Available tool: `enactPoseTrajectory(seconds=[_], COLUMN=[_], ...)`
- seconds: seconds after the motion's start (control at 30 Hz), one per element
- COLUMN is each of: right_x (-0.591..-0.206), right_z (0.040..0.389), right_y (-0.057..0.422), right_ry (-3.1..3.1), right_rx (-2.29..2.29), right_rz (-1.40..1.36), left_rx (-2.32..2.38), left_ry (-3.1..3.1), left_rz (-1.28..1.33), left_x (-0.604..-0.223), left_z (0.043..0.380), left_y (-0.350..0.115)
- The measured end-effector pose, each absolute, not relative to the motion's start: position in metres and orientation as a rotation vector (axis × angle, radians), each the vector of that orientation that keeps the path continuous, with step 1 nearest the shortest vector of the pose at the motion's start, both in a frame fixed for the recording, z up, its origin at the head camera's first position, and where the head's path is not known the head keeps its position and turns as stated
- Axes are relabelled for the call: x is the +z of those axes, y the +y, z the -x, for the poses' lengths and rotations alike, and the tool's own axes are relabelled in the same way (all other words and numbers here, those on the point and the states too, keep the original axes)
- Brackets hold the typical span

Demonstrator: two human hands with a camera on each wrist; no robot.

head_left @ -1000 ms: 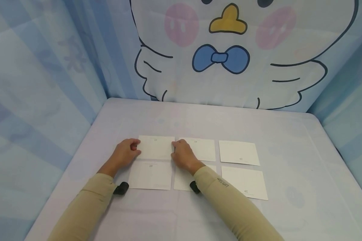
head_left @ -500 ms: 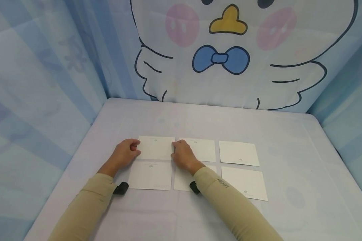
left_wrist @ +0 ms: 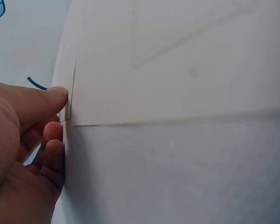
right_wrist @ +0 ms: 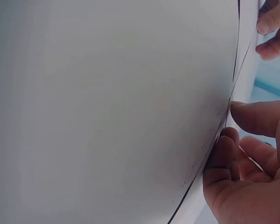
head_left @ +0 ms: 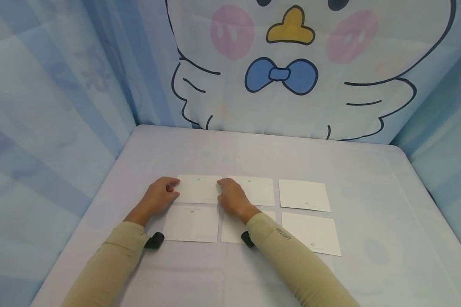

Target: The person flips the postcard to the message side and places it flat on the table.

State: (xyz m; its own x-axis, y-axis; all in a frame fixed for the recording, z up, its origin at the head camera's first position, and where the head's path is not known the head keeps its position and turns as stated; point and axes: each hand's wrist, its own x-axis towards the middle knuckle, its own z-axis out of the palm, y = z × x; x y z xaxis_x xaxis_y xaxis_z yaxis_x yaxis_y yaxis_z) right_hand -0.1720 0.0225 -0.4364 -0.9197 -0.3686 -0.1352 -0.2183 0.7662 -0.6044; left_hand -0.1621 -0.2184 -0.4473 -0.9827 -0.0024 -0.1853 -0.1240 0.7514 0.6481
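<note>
A white card (head_left: 199, 189) with a small dark mark near its far edge lies at the far left of several similar cards. My left hand (head_left: 159, 194) holds its left edge between thumb and bent fingers. At the opposite edge, my right hand (head_left: 234, 198) grips in the same way. The left wrist view has the left thumb (left_wrist: 58, 95) on the edge of a card, with the fingers curled below it. In the right wrist view the right thumb (right_wrist: 245, 112) and fingers meet near a thin card edge; the exact contact is hard to make out.
The other cards form two rows: a near-left card (head_left: 191, 224), a far-middle card (head_left: 259, 192), a far-right card (head_left: 304, 195) and a near-right card (head_left: 315, 233). My right forearm covers part of the near-middle card (head_left: 230, 230). A patterned curtain (head_left: 253, 111) hangs behind the pale table (head_left: 369, 183).
The held card's far edge has dropped slightly toward me, so the card appears a little lower and flatter. My right fingertips have shifted slightly left. The other cards have stayed put.
</note>
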Motion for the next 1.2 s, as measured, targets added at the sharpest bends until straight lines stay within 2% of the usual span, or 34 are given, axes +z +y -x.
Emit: enactPoseTrajectory(seconds=[1.2], right_x=[-0.4335], right_z=[0.1721], right_y=[0.0248], right_ry=[2.687], right_rx=[-0.873], right_rz=[0.504], left_rx=[0.954], left_ry=[2.764], left_rz=[0.054], left_x=[-0.4404], left_z=[0.1625], left_y=[-0.2156])
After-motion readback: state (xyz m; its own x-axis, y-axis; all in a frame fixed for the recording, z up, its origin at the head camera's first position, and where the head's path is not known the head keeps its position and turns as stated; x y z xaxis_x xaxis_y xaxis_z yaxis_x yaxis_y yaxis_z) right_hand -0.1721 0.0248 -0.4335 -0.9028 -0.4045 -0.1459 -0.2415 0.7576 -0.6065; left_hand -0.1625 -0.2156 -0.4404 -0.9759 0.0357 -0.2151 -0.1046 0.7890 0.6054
